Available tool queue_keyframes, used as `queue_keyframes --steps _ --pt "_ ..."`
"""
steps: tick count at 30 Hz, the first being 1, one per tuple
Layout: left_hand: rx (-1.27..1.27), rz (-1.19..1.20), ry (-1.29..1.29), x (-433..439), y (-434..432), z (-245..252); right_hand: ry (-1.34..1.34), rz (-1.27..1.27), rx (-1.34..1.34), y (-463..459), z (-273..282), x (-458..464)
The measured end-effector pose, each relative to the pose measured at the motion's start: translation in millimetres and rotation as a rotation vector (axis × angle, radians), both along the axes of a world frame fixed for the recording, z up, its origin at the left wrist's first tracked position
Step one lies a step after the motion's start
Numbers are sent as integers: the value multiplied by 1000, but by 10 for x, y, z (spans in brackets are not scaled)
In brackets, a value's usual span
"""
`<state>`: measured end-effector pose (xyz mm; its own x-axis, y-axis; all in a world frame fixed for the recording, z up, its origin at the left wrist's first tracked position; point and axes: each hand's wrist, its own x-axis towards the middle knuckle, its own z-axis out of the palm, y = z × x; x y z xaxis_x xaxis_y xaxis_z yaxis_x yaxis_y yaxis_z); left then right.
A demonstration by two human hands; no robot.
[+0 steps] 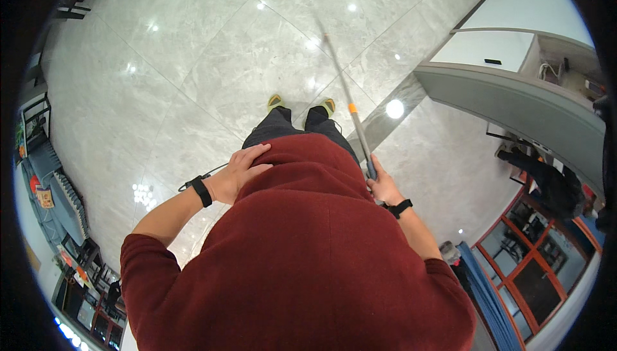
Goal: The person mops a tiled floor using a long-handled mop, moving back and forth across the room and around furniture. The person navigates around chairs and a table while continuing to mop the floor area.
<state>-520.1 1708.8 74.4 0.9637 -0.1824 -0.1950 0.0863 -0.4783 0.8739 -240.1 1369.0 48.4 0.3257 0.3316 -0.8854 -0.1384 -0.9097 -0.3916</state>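
My right hand (384,182) is closed round the dark grip of a long thin pole (343,81), which has an orange collar partway along. The pole slants away over the tiled floor (217,71), and its far end is blurred. My left hand (241,172) rests on the front of my dark red top (299,235), near the hem, fingers slightly apart and holding nothing visible. Both wrists wear black bands, and a dark cable hangs beside the left one. My feet, in yellow-green slippers (328,106), stand on the floor just left of the pole.
To the right is a grey counter (511,86) with a white cabinet and an open shelf. Another person in dark clothes (544,172) is beyond it. A blue-grey sofa (55,192) stands at the left; a red-framed glass door (535,264) and blue curtain (487,293) are at the lower right.
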Motion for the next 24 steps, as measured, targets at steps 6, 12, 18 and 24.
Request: queue_keyframes --steps 6,12,18,24 --pt "-42 -27 -36 -73 117 -13 141 -234 29 190 132 132" --pt "-51 42 1 -317 34 -36 -62 -350 39 219 -84 387" --pt "-8 146 39 -533 -126 -13 -178 -555 63 442 -773 1251" --pt "-21 220 76 -643 -231 21 -114 -524 32 1013 -1230 1576"
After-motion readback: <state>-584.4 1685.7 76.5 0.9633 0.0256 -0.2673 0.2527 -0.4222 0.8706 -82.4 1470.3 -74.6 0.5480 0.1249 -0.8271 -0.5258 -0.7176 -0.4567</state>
